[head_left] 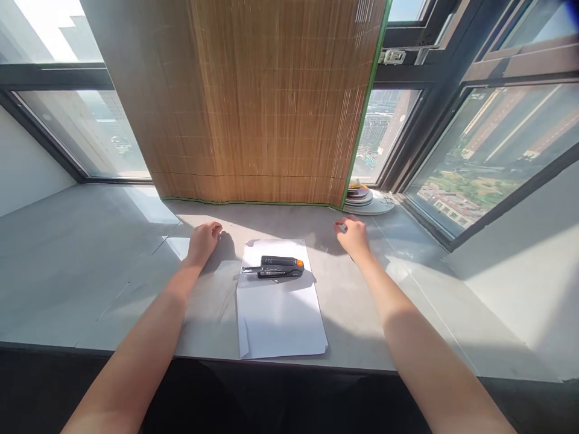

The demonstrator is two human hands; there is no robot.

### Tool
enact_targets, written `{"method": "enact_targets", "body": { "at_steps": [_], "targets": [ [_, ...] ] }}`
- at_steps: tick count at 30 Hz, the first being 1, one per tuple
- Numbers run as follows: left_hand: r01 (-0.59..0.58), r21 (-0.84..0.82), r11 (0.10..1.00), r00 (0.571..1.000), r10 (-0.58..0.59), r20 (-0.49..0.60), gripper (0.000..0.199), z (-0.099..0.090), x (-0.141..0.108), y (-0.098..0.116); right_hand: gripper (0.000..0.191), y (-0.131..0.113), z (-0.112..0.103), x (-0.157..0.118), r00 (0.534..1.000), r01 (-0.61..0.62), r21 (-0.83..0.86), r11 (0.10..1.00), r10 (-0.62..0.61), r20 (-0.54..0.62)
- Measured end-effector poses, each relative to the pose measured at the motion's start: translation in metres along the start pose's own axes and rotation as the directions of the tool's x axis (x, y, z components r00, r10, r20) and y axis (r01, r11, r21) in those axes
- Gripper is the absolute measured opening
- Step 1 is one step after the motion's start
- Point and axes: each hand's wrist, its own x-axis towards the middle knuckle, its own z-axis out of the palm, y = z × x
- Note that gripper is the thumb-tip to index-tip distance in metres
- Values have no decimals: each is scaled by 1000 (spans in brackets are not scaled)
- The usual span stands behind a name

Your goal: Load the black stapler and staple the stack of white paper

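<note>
A black stapler (281,268) with an orange end lies crosswise on a small stack of white paper (281,322). Its silver metal tray sticks out to the left. My left hand (205,242) is beside the paper's upper left, above the sill, fingers curled in and nothing visible in them. On the other side, right of the paper, my right hand (353,237) has its thumb and forefinger bent together in a ring, with no object showing between them. Neither hand touches the stapler or the paper.
A brown bamboo blind (271,108) with green edging hangs down to the back of the grey sill (203,325). Several stacked plates (368,204) stand at its right lower corner. Dark-framed windows (497,144) surround the sill, whose front edge lies close to me.
</note>
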Motion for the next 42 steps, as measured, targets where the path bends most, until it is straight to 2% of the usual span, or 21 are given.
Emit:
{"method": "enact_targets", "body": {
  "at_steps": [2, 3, 5, 7, 9, 11, 13, 14, 16, 19, 22, 26, 33, 37, 42],
  "targets": [
    [-77, -6, 997, 997, 77, 15, 17, 5, -6, 15, 24, -21, -5, -4, 990, 29, 77, 997, -18, -140],
    [-130, -42, 991, 990, 132, 44, 24, 8, -11, 23, 29, -35, -7, -9, 986, 76, 135, 988, -54, -159],
    [-274, -105, 956, 948, 287, 139, 30, 14, -20, 41, 32, -68, -9, -22, 976, 220, 307, 926, -208, -71],
    [-392, -136, 910, 882, 414, 224, 28, 19, -27, 54, 25, -102, -9, -39, 895, 327, 490, 808, -431, 114],
    [-447, -150, 882, 839, 471, 272, 26, 23, -32, 62, 36, -128, -6, -53, 793, 363, 573, 735, -567, 224],
    [-452, -168, 876, 831, 482, 277, 25, 25, -33, 64, 50, -143, -2, -63, 702, 404, 570, 715, -642, 309],
    [-446, -202, 872, 837, 486, 252, 25, 25, -33, 64, 56, -146, 4, -67, 652, 425, 529, 735, -654, 384],
    [-450, -222, 865, 836, 495, 237, 26, 24, -33, 64, 57, -145, 7, -69, 649, 420, 507, 753, -639, 412],
    [-491, -253, 834, 810, 543, 219, 27, 21, -33, 65, 56, -139, 13, -70, 676, 383, 477, 791, -592, 439],
    [-576, -275, 770, 750, 631, 195, 27, 18, -35, 68, 53, -131, 18, -70, 717, 359, 481, 800, -566, 407],
    [-623, -270, 735, 718, 673, 175, 28, 18, -39, 70, 51, -128, 19, -69, 759, 345, 477, 808, -540, 365],
    [-679, -262, 686, 647, 728, 227, 27, 20, -41, 71, 47, -126, 20, -66, 801, 290, 445, 847, -469, 372],
    [-705, -280, 651, 545, 750, 375, 23, 19, -45, 75, 44, -127, 20, -64, 813, 196, 425, 884, -388, 434],
    [-674, -313, 669, 532, 733, 424, 22, 18, -47, 80, 45, -129, 18, -64, 814, 193, 431, 882, -389, 431],
    [-658, -296, 692, 550, 711, 438, 18, 20, -47, 84, 45, -131, 15, -63, 808, 183, 436, 881, -387, 444]
  ]
}}
